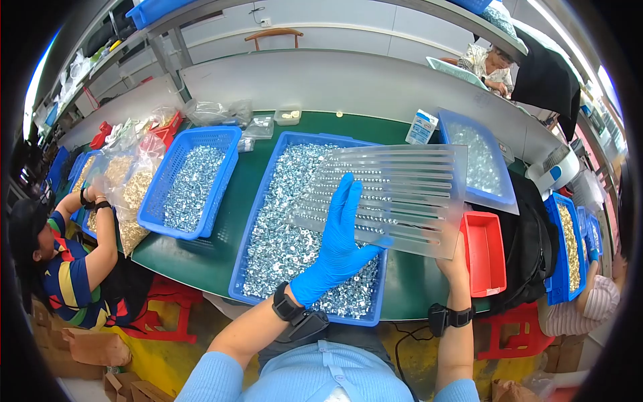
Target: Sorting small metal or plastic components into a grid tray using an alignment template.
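Observation:
A clear plastic plate with long parallel slots [422, 194] is held tilted over a blue basket [234, 285] full of small silvery metal parts [281, 231]. Several rows of the parts sit in the slots on its left half. My left hand [335, 251], in a blue glove, lies over the plate with two fingers stretched across the rows and the thumb spread near the lower edge. My bare right hand [455, 258] grips the plate's lower right corner; some of its fingers are hidden by the plate.
Left stands another blue basket [231, 154] of metal parts. Right are a red bin [485, 254], a blue tray in plastic [475, 154], a small box [422, 127] and a black bag [529, 248]. Co-workers sit left [67, 261], right [593, 301] and behind the partition [492, 70].

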`<action>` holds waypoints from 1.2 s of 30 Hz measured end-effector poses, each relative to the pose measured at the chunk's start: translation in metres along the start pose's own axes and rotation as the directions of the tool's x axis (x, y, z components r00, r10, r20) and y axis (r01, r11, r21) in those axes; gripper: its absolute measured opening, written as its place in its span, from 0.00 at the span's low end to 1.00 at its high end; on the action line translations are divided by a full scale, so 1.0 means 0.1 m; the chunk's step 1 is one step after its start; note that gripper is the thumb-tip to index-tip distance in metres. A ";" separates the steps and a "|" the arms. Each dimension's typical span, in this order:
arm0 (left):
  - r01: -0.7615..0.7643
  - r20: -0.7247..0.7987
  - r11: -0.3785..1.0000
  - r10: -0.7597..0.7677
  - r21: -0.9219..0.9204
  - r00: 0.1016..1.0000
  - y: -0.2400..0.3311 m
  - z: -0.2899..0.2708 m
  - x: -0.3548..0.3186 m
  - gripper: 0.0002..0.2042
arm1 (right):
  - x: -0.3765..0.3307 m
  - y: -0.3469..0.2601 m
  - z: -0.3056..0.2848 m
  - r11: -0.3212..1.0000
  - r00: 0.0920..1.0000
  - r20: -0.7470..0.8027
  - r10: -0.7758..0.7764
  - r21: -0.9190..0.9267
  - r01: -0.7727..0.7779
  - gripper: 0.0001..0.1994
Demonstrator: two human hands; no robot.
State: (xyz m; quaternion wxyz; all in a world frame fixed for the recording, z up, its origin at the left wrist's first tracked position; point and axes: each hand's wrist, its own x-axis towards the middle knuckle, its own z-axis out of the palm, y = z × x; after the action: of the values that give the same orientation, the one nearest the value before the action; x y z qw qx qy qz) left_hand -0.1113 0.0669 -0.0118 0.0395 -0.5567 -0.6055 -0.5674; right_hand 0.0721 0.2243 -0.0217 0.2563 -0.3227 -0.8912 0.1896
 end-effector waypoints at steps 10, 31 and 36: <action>-0.035 -0.008 0.999 0.035 0.037 0.999 0.00 0.01 -0.01 0.47 | 0.18 -0.53 0.30 0.934 0.938 -0.120 -0.327 0.113 0.340 0.08; -0.001 -0.007 1.000 0.001 0.024 1.000 -0.02 0.00 -0.04 0.49 | 0.01 -0.41 0.02 0.970 0.972 -0.012 -0.236 0.065 0.236 0.09; -0.023 -0.022 0.999 0.024 0.025 0.999 -0.03 -0.03 -0.03 0.48 | -0.16 -0.02 0.05 0.999 0.999 -0.041 -0.004 -0.047 0.002 0.09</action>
State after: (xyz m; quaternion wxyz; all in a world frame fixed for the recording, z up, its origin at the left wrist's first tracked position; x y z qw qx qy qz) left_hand -0.1138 0.0639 -0.0142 0.0596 -0.5568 -0.6054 -0.5656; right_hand 0.0793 0.2113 -0.0302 0.2672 -0.3310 -0.8905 0.1615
